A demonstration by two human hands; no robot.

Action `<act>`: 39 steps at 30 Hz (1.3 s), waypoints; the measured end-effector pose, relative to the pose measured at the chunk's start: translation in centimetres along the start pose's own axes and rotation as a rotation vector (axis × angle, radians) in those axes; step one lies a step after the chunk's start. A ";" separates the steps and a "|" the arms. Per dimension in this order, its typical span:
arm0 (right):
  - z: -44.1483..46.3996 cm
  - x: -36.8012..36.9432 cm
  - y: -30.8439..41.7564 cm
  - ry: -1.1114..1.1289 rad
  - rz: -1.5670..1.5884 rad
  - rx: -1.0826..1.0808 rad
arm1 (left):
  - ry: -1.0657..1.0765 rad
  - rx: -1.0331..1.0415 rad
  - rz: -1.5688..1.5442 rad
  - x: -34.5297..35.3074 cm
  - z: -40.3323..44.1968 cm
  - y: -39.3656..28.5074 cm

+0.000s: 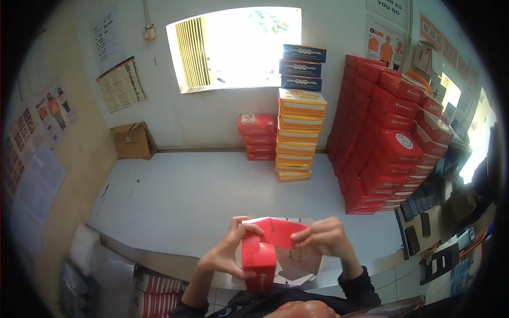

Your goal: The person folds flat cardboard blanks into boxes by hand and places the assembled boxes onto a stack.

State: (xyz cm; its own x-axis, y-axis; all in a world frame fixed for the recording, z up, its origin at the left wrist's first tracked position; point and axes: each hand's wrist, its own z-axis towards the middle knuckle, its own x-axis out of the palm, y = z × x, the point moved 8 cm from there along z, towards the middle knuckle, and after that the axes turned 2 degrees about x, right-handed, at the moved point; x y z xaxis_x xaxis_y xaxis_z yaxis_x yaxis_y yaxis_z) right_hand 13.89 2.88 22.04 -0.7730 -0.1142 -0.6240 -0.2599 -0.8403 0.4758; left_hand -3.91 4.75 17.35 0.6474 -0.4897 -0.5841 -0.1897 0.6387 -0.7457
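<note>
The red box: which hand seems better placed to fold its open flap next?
Probably the right hand: it pinches the flap at its outer end, while the left hand grips the red box, seemingly steadying it.

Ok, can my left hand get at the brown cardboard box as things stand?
Probably not: your left hand is holding the red carton, and the brown cardboard box sits at the far left corner of the table, likely beyond easy reach.

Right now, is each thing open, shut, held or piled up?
Red box: partly folded, not closed
Left grip: holding that box
Right grip: pinching a red flap
Short red stack: piled up
Yellow boxes: stacked
Blue boxes: stacked atop yellow ones
Tall red pile: stacked high
</note>
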 end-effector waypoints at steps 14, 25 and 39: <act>0.8 9.2 2.1 0.448 0.449 0.009 | -0.623 -0.097 -1.457 3.2 -3.1 8.7; -0.5 7.2 -4.2 -0.056 -0.022 0.353 | -0.541 -0.328 -1.737 7.8 -0.8 7.5; -1.5 6.5 -2.5 0.030 -0.122 0.251 | -0.719 -0.317 -1.668 8.2 -3.2 9.6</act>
State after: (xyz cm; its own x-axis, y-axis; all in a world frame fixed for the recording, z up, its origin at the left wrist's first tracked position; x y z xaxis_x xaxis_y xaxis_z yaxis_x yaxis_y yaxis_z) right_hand 10.42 3.47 15.89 -0.7104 -0.0391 -0.7027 -0.4884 -0.6916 0.5322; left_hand -2.76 4.96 4.38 0.4218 -0.0485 0.9054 0.8420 -0.3496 -0.4110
